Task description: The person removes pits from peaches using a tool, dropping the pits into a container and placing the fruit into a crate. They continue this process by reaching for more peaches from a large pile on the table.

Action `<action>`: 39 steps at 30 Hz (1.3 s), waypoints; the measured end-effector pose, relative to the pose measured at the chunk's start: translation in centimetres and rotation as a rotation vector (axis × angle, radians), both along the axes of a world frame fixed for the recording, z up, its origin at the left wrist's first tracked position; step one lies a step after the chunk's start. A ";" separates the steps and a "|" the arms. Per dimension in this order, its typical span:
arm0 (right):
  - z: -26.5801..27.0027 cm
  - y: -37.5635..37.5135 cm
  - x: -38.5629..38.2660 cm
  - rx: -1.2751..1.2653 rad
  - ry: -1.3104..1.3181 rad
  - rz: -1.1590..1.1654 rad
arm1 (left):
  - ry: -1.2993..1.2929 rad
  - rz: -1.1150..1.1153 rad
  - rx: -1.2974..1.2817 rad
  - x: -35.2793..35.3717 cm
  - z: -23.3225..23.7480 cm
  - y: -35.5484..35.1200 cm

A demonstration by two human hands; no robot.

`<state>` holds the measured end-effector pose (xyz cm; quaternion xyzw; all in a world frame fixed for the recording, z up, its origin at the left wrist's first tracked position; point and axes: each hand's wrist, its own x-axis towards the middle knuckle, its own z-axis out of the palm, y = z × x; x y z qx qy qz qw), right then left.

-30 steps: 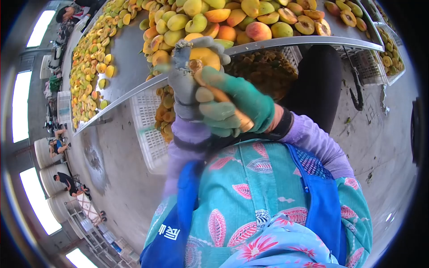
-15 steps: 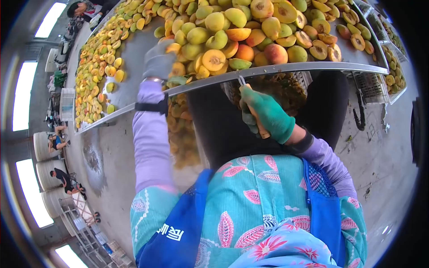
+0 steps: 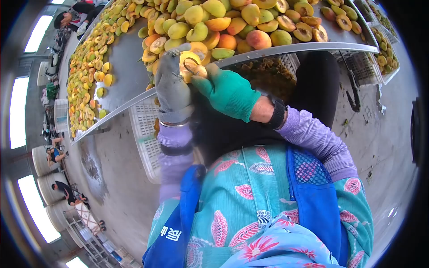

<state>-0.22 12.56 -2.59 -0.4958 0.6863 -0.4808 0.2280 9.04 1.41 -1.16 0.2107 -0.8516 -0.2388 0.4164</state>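
My left hand (image 3: 173, 87), in a grey glove, is closed around a yellow peach half (image 3: 189, 59) just over the table's near rim, its cut face toward me. My right hand (image 3: 230, 91), in a green glove, meets it from the right, fingers closed on a pitting knife. Its thin curved metal end (image 3: 189, 69) lies against the cut face. The handle is mostly hidden by the glove. Just beyond both hands, a heap of peach halves (image 3: 214, 24), many with pits in them, covers the metal table (image 3: 127, 58).
Below the left forearm stands a white slotted crate (image 3: 145, 138). Dark scraps (image 3: 268, 73) fill a basket under the rim. More crates of peaches (image 3: 385, 53) stand at the right, beside a black hook (image 3: 354, 96). Other people sit at the far left.
My left hand has come back from the heap with a peach half. My right hand has moved up and left, bringing the knife to the fruit. The view has shifted slightly.
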 end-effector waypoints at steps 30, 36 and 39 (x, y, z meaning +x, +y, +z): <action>2.0 1.5 -0.4 0.152 -1.245 0.128 | -0.156 0.109 -0.224 -3.3 -8.2 -4.0; 2.0 3.6 -2.4 0.332 -1.023 0.210 | 0.107 -0.406 0.907 -4.0 0.4 1.4; 2.3 2.8 -1.7 0.082 -1.837 0.512 | 0.214 -0.349 1.061 -5.0 0.7 2.0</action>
